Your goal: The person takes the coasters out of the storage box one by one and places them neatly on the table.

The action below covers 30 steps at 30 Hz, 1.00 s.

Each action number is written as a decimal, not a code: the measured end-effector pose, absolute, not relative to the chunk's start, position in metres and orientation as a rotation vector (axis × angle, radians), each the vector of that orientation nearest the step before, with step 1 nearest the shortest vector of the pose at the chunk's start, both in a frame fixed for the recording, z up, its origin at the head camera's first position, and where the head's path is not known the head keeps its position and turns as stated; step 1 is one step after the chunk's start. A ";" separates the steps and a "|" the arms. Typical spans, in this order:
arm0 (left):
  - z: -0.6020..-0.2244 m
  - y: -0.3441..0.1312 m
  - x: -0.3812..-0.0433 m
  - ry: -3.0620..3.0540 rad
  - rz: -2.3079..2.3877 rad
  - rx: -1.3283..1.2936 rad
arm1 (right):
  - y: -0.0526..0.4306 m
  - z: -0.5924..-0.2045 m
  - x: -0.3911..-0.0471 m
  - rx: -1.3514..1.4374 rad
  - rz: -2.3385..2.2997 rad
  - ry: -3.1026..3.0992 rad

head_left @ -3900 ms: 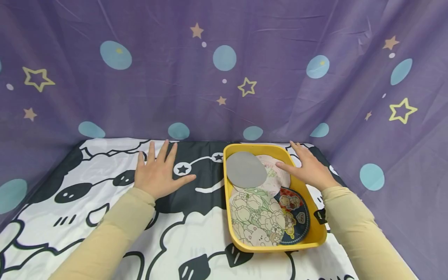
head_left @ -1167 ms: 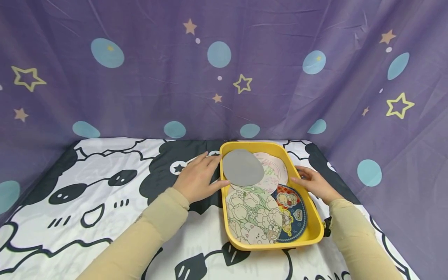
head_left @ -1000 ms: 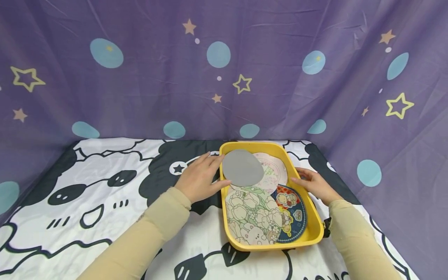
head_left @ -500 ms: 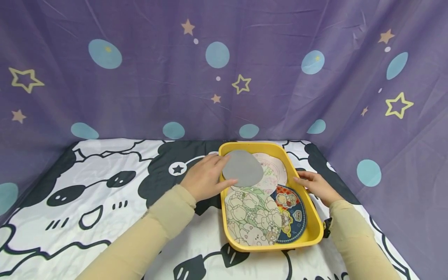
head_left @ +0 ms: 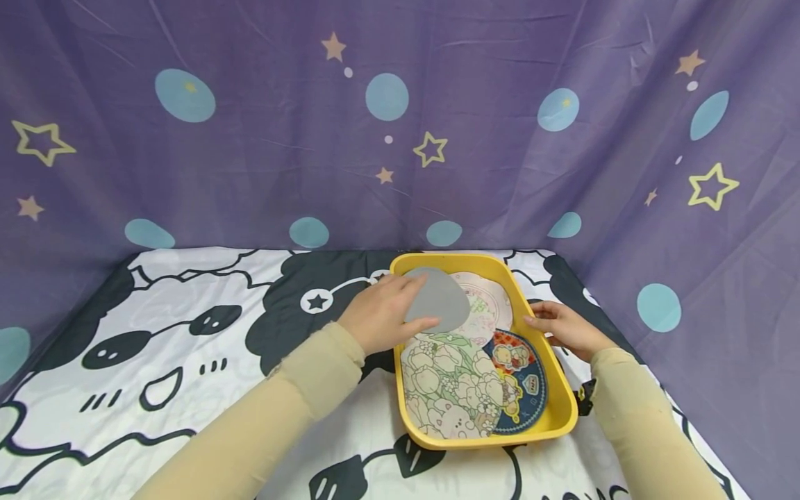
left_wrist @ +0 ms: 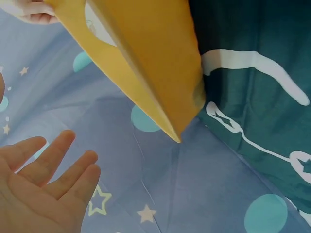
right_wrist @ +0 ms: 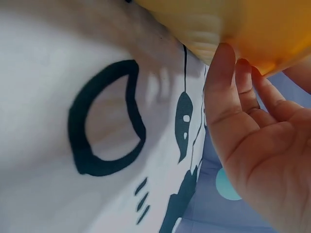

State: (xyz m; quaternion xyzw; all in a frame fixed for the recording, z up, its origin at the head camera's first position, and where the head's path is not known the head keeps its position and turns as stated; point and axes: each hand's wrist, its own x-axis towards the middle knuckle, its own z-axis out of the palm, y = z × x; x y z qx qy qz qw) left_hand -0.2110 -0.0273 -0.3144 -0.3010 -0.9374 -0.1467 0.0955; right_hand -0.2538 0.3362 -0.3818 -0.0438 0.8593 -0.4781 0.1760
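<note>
A yellow plastic bin [head_left: 560, 411] holds several thin round mats. At its back left lies a plain grey mat [head_left: 445, 305], partly over a pink mat [head_left: 498, 297]. Nearer the front are a flowered mat [head_left: 446, 375] and a dark blue cartoon mat [head_left: 533, 392]. My left hand [head_left: 382, 318] hangs over the bin's left rim and the grey mat, fingers extended; contact cannot be told. The left wrist view shows its spread fingers [left_wrist: 73, 182] apart from the bin. My right hand [head_left: 567, 329] grips the right rim, thumb on top, fingers [right_wrist: 223, 73] against the outer wall.
A white and black cartoon cloth [head_left: 181, 368] covers the table under the bin. Behind and to the right hangs a purple curtain [head_left: 262, 160] with stars and blue ovals. A small black item [head_left: 585, 397] sits beside the bin's right side, near the right sleeve.
My left hand has moved right, from the cloth to the bin's left rim and then over the grey mat. My right hand has come down onto the right rim. The mats look unmoved.
</note>
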 end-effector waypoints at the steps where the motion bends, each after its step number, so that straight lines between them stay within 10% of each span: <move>1: -0.313 -0.026 -0.212 -2.787 -0.436 -0.897 | 0.336 -0.381 -0.254 -0.118 -1.350 2.433; 30: -0.303 0.013 -0.232 -3.029 -0.519 -0.917 | 0.334 -0.383 -0.251 -0.008 -1.554 2.279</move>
